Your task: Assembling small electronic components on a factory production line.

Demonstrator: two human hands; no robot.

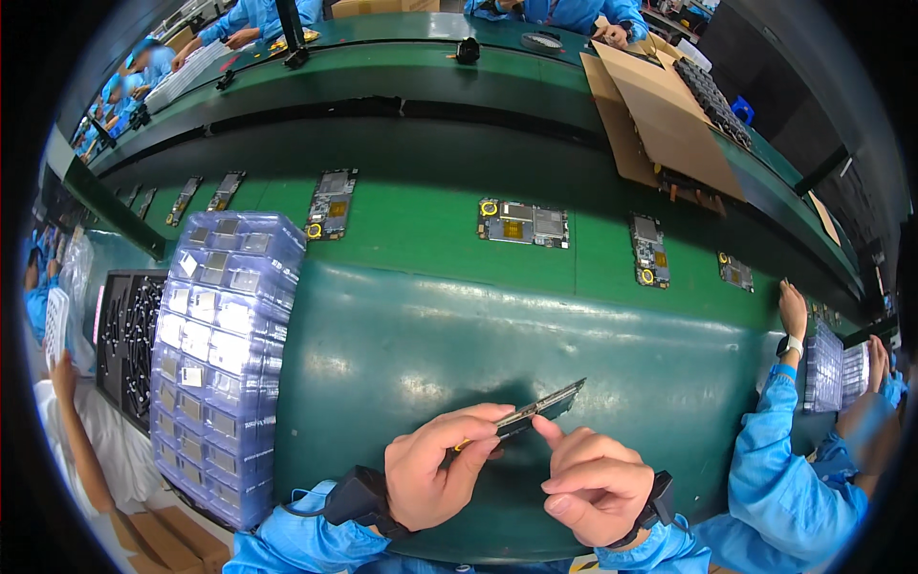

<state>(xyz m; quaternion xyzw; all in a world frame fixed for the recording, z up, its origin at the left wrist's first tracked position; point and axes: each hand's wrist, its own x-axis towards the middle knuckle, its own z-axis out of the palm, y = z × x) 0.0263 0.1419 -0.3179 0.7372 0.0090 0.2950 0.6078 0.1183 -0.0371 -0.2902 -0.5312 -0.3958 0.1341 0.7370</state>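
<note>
My left hand (435,469) is closed on one end of a circuit board (540,406), pinching it between thumb and fingers. The board is tilted, nearly edge-on, above the green table mat, its free end pointing up and to the right. My right hand (598,483) has its index fingertip at the board's lower edge, with the other fingers loosely bent and apart. Nothing shows in its grasp. The board's faces are mostly hidden by this angle.
Circuit boards, including one straight ahead (523,224), lie along the green conveyor belt (411,215). Left stands a stack of clear plastic trays (229,354) with square metal parts, beside a black tray (129,344). A cardboard box (660,124) sits far right; a co-worker's arm (770,421) reaches in below it.
</note>
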